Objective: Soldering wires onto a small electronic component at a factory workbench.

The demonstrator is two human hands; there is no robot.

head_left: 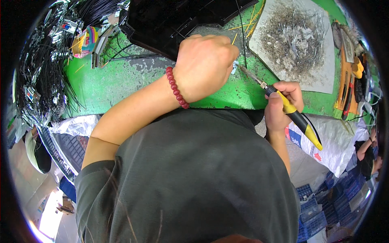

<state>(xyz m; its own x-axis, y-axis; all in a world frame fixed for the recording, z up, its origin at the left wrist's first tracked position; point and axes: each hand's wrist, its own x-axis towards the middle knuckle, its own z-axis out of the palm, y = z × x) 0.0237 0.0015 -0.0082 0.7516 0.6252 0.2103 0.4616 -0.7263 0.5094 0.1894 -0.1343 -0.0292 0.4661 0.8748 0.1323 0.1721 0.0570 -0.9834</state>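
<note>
My right hand (pixel 279 105) grips a yellow-and-black soldering iron (pixel 300 120) like a pen, its metal tip slanting up to the left. Close to that tip is a small pale blue-white part (pixel 234 67), at the edge of my left hand (pixel 206 60). The left hand is closed, knuckles up, with a dark red bead bracelet (pixel 176 88) at the wrist. Its fingertips are turned away, so their grip on the part is hidden. A thin black wire (pixel 244 36) runs down from the far edge toward the iron's tip.
Beyond my left hand lies a large black plastic piece (pixel 158 24) on the green worktable (pixel 133 89). Bundled black wires (pixel 44 77) heap up at left. A pale sheet (pixel 259 44) with grey debris is at right, beside an orange tool tray (pixel 347 81). Yellow strips lie between.
</note>
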